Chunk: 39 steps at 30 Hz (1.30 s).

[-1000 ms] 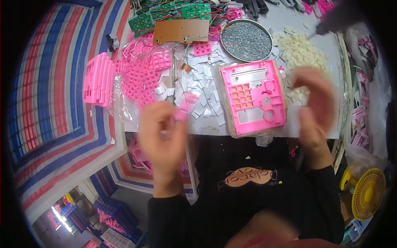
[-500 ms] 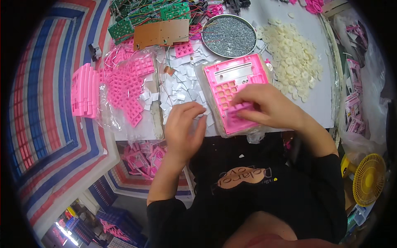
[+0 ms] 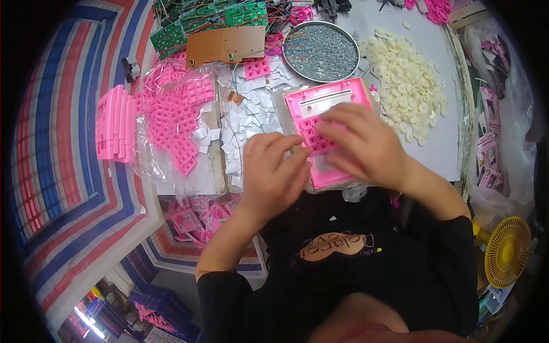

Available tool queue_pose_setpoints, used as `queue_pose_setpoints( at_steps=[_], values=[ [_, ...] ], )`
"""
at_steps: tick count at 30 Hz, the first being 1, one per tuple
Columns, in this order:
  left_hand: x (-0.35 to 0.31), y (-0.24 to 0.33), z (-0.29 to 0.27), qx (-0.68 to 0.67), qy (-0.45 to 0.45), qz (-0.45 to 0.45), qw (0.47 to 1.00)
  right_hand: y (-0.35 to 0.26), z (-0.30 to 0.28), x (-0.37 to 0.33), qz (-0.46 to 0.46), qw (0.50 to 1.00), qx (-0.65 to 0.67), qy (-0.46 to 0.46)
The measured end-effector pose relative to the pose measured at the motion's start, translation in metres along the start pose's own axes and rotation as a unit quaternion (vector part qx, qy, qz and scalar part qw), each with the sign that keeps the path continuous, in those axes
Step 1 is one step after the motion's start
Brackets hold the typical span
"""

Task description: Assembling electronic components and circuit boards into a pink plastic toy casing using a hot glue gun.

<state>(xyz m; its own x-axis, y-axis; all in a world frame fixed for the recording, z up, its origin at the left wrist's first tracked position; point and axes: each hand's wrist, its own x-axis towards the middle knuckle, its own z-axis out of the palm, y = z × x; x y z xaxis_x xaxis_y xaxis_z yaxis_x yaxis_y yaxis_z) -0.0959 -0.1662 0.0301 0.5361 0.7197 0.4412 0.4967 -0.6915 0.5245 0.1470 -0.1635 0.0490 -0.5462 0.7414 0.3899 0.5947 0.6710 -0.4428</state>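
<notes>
A pink plastic calculator shell (image 3: pixel 320 108) lies face up on the white table (image 3: pixel 434 143) in front of me. My right hand (image 3: pixel 366 146) lies flat over its key grid, fingers spread and pressing down. My left hand (image 3: pixel 271 171) rests at the shell's left edge, fingertips touching the grid; I cannot tell whether it pinches a small part. The lower half of the shell is hidden under both hands.
Left of the shell lie small white squares (image 3: pixel 246 123), pink keypad sheets in a clear bag (image 3: pixel 177 123) and stacked pink shells (image 3: pixel 113 123). Behind stand a round tray of screws (image 3: pixel 321 51), a brown board (image 3: pixel 226 46), green circuit boards (image 3: pixel 168 37). White discs (image 3: pixel 409 80) are heaped right. A yellow fan (image 3: pixel 506 251) stands lower right.
Both hands were raised and apart a second ago. They have come down onto the pink shell, the right hand first, then the left moving right to its edge.
</notes>
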Motion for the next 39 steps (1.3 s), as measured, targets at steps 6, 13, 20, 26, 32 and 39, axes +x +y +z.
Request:
queue_pose_setpoints(
  at_steps=[6,13,20,26,32,39],
  values=[
    [0.028,-0.015,-0.059,0.052,0.076,0.008,0.996,-0.024,0.015,-0.013,0.020,0.962,-0.099,-0.252],
    [0.074,-0.135,-0.169,0.199,0.096,-0.278,0.935,-0.030,0.007,-0.005,0.019,0.954,-0.105,-0.282],
    [0.119,-0.290,-0.245,0.423,-0.033,-0.526,0.737,-0.032,0.012,-0.008,0.022,0.956,-0.108,-0.273],
    [0.162,-0.303,-0.205,0.410,-0.177,-0.590,0.673,-0.030,0.012,-0.009,0.025,0.960,-0.088,-0.265],
    [0.147,-0.272,-0.222,0.444,-0.086,-0.465,0.761,-0.023,0.009,-0.017,0.047,0.968,-0.038,-0.244],
    [0.039,-0.354,-0.332,0.474,-0.029,-0.504,0.721,-0.015,-0.014,-0.033,0.033,0.986,-0.025,-0.161]
  ],
)
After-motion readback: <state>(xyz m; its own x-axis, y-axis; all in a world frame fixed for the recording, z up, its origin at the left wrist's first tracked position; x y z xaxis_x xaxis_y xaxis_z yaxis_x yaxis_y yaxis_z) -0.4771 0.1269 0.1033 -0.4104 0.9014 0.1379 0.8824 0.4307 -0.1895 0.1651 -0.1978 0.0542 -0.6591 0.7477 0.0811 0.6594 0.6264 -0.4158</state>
